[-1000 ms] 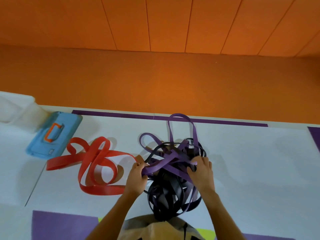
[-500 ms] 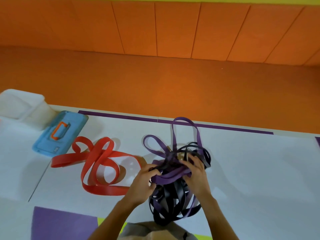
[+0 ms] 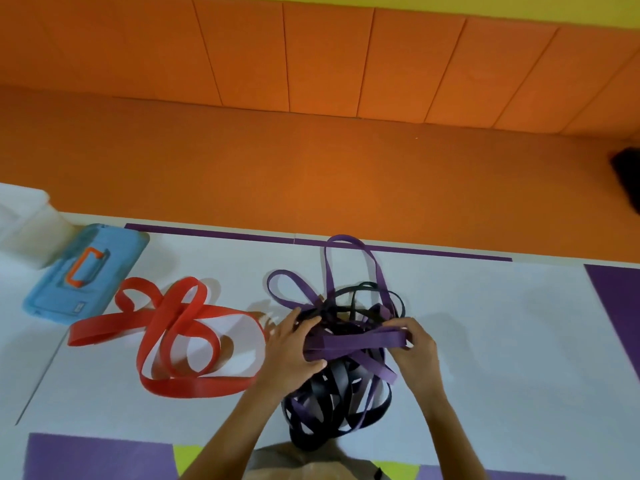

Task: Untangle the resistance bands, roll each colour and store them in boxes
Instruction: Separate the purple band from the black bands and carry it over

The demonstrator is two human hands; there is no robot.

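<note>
Far left of the tangle [image 3: 346, 403], at the frame edge, sits a translucent box [image 3: 27, 220], w/ a blue lid [image 3: 86, 271] just beside it on the tangle's side; the lid has an orange handle & a small tag too blurred to read, and no brand or writing shows elsewhere. Between lid & tangle lies the red band [image 3: 180, 336], already free, in loose flat loops on the white surface [image 3: 502, 341], near the tangle but apart from it. The left hand [image 3: 294, 348] grips at the tangle's left side, thumb under & fingers over a purple band [image 3: 356, 341] held taut across the top; the right hand [image 3: 417, 351] pinches that strip's other end at the tangle's right side. Black bands [image 3: 332, 386] weave thru the purple below. Judging by the sag, the bands are light, soft, flat rubber: stretchy, prob. grippy against each other, so yanking would likely tighten the snarl. Best hold looks like one flat run close to a crossing, feeding loops out slowly, not the whole mass
</note>
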